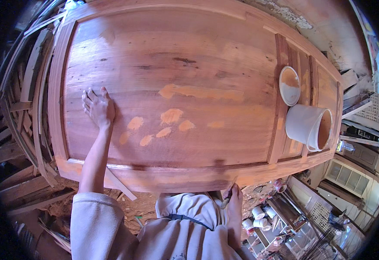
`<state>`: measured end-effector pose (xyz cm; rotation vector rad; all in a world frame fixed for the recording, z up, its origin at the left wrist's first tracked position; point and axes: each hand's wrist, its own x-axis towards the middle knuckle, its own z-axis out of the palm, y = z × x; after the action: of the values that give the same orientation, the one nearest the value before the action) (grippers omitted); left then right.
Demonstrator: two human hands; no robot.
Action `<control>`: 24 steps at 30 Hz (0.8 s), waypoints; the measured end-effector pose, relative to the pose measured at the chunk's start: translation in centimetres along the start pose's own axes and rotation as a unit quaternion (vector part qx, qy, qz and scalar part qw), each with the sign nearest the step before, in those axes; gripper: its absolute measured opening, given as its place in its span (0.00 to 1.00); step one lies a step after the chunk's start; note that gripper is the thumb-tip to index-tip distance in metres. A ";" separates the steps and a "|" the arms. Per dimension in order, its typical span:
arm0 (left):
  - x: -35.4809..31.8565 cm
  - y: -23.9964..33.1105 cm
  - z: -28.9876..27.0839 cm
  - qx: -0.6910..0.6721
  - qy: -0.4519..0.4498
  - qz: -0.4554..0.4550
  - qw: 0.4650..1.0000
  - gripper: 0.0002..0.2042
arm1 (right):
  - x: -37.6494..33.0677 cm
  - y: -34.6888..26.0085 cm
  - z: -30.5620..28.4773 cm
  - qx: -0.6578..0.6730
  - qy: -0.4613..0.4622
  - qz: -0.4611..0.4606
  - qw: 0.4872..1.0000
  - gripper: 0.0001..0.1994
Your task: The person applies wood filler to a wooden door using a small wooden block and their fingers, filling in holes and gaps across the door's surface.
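Observation:
A large reddish-brown wooden door panel (224, 52) lies flat in front of me, with several pale orange filler patches (171, 115) on its middle. My left hand (98, 107) rests on the left part of the panel, fingers spread, holding nothing. Beside the near edge, close to my body, my right hand (234, 198) is closed round a small tool that looks like a putty knife (225, 202); its blade is hard to make out. A white tub (300, 125) lies tipped toward the right on the door, and its round lid (290, 95), smeared with orange filler, is beside it.
Stacked wooden boards (35, 69) crowd the left side. A thin wood strip (120, 184) juts out under the near edge. At the lower right are white containers (258, 212) and a wooden frame (287, 210). A wall (319, 26) stands beyond the far right edge.

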<state>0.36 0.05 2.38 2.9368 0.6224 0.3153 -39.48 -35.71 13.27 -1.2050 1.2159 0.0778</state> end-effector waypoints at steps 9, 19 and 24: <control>-0.2 0.3 0.1 -0.018 0.025 0.012 0.999 0.30 | -0.1 9.7 -5.4 -0.025 0.075 -0.077 0.994 0.15; -15.7 -1.4 -6.2 -0.370 -0.038 0.191 0.908 0.17 | 3.9 12.4 -3.2 -0.074 0.132 -0.257 0.954 0.18; -32.0 -6.0 -15.3 -0.387 -0.190 0.266 0.862 0.09 | 5.2 17.0 -2.5 -0.042 0.115 -0.242 0.963 0.21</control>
<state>-34.05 -6.58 10.64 2.2050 -0.3295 0.0037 -49.38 -32.93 -1.45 -1.5886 1.0889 -0.3881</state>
